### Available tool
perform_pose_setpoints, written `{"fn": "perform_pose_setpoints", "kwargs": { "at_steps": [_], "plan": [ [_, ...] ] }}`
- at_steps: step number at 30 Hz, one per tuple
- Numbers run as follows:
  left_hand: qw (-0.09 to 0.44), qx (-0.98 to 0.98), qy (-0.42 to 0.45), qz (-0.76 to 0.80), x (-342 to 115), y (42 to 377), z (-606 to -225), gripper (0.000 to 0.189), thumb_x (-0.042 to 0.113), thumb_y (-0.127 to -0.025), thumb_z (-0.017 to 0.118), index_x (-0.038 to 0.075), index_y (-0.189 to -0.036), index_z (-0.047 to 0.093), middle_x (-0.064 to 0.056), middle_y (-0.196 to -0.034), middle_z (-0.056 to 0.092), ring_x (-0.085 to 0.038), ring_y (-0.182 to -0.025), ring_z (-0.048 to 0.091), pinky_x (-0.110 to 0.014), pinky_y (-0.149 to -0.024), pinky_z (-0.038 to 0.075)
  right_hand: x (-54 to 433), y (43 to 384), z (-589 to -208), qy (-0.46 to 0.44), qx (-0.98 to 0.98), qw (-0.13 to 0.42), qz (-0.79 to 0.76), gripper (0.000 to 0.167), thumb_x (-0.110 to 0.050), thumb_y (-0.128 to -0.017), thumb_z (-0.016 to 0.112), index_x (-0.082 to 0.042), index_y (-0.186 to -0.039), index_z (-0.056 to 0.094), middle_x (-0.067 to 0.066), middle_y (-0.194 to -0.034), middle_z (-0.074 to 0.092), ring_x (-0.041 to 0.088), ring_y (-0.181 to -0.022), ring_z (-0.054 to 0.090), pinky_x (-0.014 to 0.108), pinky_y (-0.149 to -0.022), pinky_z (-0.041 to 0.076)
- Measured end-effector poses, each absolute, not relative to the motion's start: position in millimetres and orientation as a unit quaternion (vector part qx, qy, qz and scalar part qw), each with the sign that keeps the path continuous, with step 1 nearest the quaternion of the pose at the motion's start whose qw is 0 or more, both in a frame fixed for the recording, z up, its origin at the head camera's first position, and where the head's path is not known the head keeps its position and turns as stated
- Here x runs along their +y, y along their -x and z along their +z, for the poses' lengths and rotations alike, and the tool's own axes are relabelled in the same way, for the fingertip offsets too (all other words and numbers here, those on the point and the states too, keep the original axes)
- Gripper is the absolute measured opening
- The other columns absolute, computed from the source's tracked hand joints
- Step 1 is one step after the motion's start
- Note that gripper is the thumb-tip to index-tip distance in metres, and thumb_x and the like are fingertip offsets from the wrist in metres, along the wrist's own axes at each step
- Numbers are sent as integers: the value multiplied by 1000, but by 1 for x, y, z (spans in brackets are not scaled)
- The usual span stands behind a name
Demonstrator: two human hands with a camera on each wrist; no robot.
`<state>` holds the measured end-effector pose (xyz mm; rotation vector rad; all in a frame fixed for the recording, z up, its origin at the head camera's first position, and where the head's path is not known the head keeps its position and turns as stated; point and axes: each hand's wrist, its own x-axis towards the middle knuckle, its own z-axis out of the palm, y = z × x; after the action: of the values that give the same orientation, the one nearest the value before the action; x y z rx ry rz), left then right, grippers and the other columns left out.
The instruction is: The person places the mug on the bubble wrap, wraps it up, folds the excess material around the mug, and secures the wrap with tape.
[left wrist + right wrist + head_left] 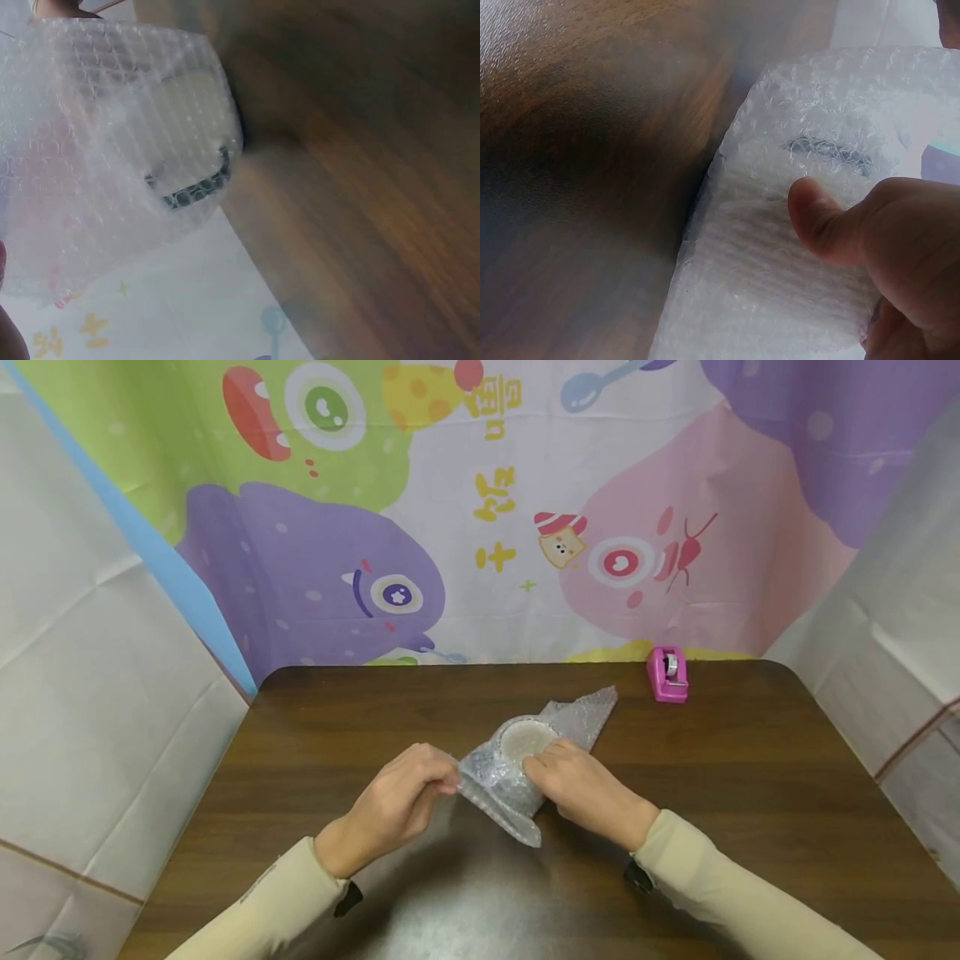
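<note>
A white cup (527,739) stands with its round opening up, surrounded by clear bubble wrap (588,717). Through the wrap (75,225), the left wrist view shows the cup's pale side (180,120) and a dark marking on it. My left hand (393,797) pinches the near-left edge of the sheet, which is drawn out from the cup as a raised flap. At the cup's right side, my right hand (588,787) grips cup and wrap together. Its thumb (817,221) presses the bubbles from outside; most of its fingers are hidden.
A pink tape dispenser (667,675) stands at the back right of the dark wooden table (315,718). A cartoon-printed cloth (465,610) hangs behind the back edge, with pale walls (97,635) on both sides.
</note>
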<state>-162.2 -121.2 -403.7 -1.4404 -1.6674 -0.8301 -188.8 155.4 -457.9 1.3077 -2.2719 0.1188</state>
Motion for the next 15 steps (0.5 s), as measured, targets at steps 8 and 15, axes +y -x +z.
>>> {"fn": "perform_pose_setpoints", "kwargs": {
  "at_steps": [8,15],
  "plan": [
    [388,-660,549,-334,-115,166,-401,14,5,-106,52,-5,-98,58,-8,-91,64,-19,-83,63,-25,-79,54,155,188,-456,-479,-842,245,43,32,17,-76,69,-9,-82,53,-1,-66,49,16,-63,49,32,-73,51],
    [390,-668,530,-349,-109,172,-401,14,5,-105,52,-5,-99,58,-8,-92,63,-18,-84,61,-24,-80,54,154,188,-456,-477,-844,241,51,34,15,-73,74,-9,-83,53,-1,-67,52,17,-65,53,33,-74,52]
  ]
}}
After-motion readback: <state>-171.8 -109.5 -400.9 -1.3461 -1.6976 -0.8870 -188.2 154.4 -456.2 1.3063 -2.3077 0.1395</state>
